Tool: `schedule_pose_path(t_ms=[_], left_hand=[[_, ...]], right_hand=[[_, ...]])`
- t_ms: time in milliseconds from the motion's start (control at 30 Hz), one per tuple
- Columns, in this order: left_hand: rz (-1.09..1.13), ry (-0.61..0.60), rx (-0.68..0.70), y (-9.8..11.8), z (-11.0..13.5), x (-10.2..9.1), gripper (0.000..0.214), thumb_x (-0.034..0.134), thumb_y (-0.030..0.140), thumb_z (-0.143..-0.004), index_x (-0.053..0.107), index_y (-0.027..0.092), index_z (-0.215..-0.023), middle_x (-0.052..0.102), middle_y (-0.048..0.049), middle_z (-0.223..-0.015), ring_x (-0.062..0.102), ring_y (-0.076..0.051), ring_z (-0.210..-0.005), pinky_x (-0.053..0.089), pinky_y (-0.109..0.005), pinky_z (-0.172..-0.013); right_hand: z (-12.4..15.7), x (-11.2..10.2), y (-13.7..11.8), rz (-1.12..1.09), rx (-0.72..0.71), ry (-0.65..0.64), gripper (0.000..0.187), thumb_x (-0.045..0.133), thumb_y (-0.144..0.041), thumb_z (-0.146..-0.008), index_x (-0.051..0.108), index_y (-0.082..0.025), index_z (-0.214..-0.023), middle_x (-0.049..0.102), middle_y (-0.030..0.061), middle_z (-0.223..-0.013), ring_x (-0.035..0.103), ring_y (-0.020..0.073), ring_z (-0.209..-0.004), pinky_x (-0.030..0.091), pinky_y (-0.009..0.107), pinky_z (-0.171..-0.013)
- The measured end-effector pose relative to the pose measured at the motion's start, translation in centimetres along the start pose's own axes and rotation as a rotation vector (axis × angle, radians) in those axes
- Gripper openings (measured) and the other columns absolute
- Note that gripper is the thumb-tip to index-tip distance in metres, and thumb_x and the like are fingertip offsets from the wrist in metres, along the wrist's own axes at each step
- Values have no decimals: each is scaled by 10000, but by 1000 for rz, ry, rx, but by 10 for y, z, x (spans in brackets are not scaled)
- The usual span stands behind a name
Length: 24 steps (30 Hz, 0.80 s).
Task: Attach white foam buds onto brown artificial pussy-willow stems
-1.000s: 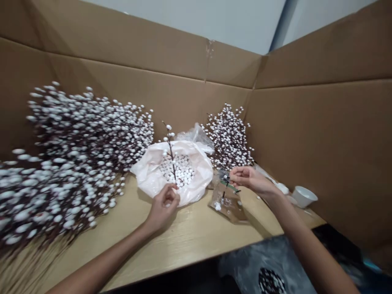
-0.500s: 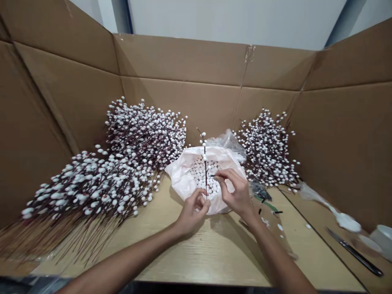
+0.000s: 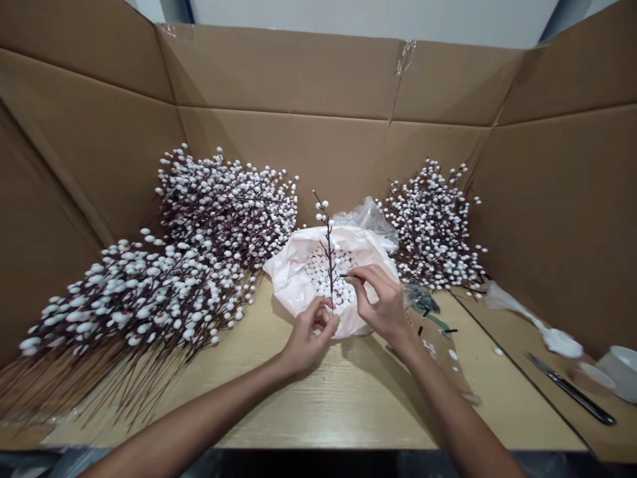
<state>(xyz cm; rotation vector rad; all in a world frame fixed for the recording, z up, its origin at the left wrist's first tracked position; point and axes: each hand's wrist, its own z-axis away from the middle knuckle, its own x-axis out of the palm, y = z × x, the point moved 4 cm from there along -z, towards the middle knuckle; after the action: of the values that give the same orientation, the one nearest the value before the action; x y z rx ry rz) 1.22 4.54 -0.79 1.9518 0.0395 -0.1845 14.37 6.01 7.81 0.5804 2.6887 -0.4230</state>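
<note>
In front of me my left hand (image 3: 312, 333) pinches the lower end of a dark artificial berry branch (image 3: 330, 255). The branch stands almost upright, with a few white berries near its top and bare twigs below. To its right, my right hand (image 3: 381, 302) is closed on a small thin black piece (image 3: 343, 275), whose tip points at the stem. I cannot tell whether that tip touches the stem. Behind both hands lies an open white plastic bag (image 3: 288, 272) of loose white berries (image 3: 343, 292).
Finished-looking berry branches lie in piles at left (image 3: 149, 292), back left (image 3: 223, 206) and right (image 3: 430, 226). A craft knife (image 3: 572, 392), a white cup (image 3: 620, 372) and a crumpled clear bag (image 3: 368, 219) are also there. Cardboard walls (image 3: 283, 73) enclose the table (image 3: 298, 411).
The branch in my left hand has turned and leans a little further left, showing more side twigs. My right hand still pinches the black piece. The whole view has shifted slightly.
</note>
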Motion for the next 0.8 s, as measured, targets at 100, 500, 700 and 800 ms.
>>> schedule_pose_path(t_ms=[100,500,700,800], left_hand=[[0,-2,-5,1,0,0,203,537,351,-840,464,189,-936,434,58,-597,455,-111,-573,364,-222,-567],[14,6,-8,-2,1,0,224,547,380,-830,462,197,-928,434,60,-606,467,-109,-563,360,-210,-548],[-12,-18,6,4,1,-1,191,527,338,-837,463,185,-931,463,49,-597,485,-122,-575,373,-231,-569],[-64,-39,25,7,3,-2,177,519,321,-839,480,182,-941,499,32,-617,497,-129,-585,380,-239,-577]], right_hand=[[0,-1,1,-1,17,11,191,458,-59,-824,595,-187,-861,648,58,-770,601,171,-729,474,287,-647],[2,-3,-4,-43,20,59,194,473,-47,-814,599,-188,-857,652,55,-770,609,164,-735,493,289,-651],[2,-15,8,-169,181,286,155,561,-104,-788,625,-203,-888,657,50,-824,618,175,-778,528,327,-679],[1,-23,18,-253,276,421,128,592,-137,-774,638,-194,-880,647,51,-836,619,166,-770,533,313,-666]])
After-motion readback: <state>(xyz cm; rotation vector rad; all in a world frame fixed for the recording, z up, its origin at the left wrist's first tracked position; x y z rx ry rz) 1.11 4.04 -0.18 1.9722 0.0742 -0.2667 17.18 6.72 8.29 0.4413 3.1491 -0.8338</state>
